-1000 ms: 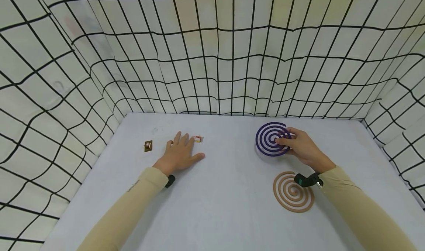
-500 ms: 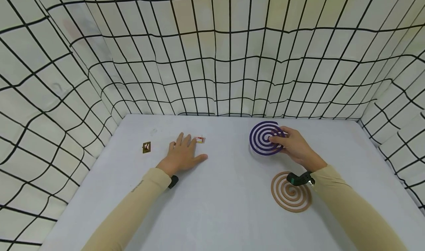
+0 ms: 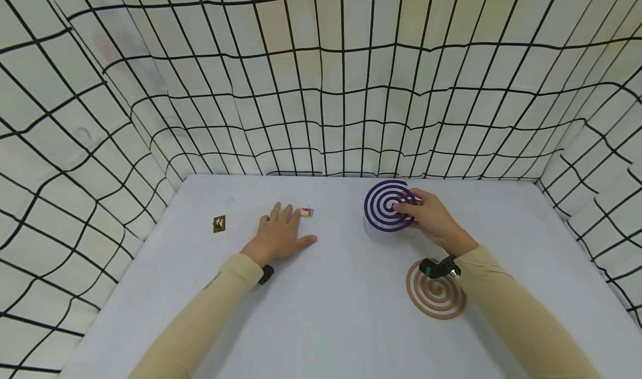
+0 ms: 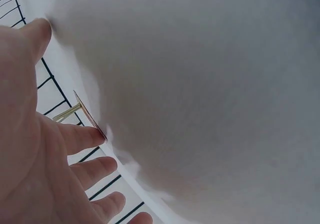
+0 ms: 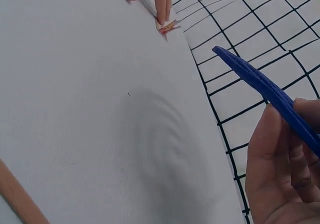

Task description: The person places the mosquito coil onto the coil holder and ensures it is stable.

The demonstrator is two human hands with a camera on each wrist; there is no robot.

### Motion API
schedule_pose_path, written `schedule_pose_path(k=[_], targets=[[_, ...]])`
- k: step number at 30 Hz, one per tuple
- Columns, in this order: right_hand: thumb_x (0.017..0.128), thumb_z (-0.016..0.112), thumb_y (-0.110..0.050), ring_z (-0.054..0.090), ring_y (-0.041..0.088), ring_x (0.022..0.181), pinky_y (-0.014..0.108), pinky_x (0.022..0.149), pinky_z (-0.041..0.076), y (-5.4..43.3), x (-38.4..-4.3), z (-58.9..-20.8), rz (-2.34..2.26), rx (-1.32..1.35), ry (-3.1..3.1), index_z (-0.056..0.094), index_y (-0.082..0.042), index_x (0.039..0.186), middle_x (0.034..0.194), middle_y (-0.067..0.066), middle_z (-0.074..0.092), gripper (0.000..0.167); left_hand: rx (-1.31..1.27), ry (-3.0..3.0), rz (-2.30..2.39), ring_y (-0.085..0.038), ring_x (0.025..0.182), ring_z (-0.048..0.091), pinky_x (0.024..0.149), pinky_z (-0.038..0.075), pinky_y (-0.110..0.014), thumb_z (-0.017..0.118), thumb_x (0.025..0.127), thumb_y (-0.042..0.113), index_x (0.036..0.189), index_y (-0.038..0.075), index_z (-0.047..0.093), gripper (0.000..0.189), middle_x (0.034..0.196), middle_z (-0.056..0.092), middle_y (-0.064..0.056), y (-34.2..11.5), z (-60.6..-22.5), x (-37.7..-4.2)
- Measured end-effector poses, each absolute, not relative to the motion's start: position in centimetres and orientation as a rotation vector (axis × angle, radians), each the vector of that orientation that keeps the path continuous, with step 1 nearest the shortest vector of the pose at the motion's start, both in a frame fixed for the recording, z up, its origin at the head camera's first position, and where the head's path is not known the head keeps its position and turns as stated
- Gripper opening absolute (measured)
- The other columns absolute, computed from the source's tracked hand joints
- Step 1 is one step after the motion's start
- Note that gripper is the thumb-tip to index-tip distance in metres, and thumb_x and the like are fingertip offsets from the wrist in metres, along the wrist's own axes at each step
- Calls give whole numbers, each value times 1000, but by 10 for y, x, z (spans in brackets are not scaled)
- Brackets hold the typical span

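A purple spiral mosquito coil is pinched between thumb and fingers of my right hand. It is lifted above the white table, its shadow showing below in the right wrist view, where the coil looks blue and edge-on. My left hand lies spread on the table, palm down. Its index fingertip touches the edge of a small red-and-white coil stand, whose metal prong sticks up in the left wrist view. A brown mosquito coil lies flat below my right wrist, which partly covers it.
A small gold-coloured plate with a light upright tab, similar to the stand, lies left of my left hand. Black netting over white walls encloses the white table at the back and both sides.
My right hand has moved left with the purple coil, towards the red-and-white stand. The left hand keeps its place at the stand. The whole view has shifted slightly.
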State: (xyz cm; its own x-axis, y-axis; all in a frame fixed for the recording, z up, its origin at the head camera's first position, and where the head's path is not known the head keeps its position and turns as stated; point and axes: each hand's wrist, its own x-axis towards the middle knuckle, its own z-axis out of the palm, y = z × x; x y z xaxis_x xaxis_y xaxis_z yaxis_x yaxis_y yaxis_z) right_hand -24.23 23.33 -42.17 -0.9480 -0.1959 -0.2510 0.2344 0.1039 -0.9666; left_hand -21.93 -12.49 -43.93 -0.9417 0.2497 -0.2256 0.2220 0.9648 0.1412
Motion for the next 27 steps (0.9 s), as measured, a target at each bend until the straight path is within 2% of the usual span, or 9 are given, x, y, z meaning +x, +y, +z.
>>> schedule_pose_path(k=[7,17,27], targets=[[101,66,-12,65,9,108,23,88,60,222,-244,-418,-1917,66,2061,37,-1,156,152,23,49,63,349,2857,158,-47,162,7,125,20,-67,47,100,70,164,4,26,94,173,20,-21,-120,-437,-218],[100,67,-10,67,7,100,23,86,60,211,-249,-420,-1970,56,2026,42,1,150,138,16,57,57,364,2871,162,-47,162,9,125,21,-67,47,98,72,163,5,30,95,172,22,-21,-114,-441,-223],[101,67,-11,65,12,110,23,88,60,203,-253,-420,-1954,71,2022,42,-1,150,149,21,51,56,384,2878,181,-47,162,9,125,20,-67,48,98,72,162,7,32,93,172,22,-20,-106,-442,-225]])
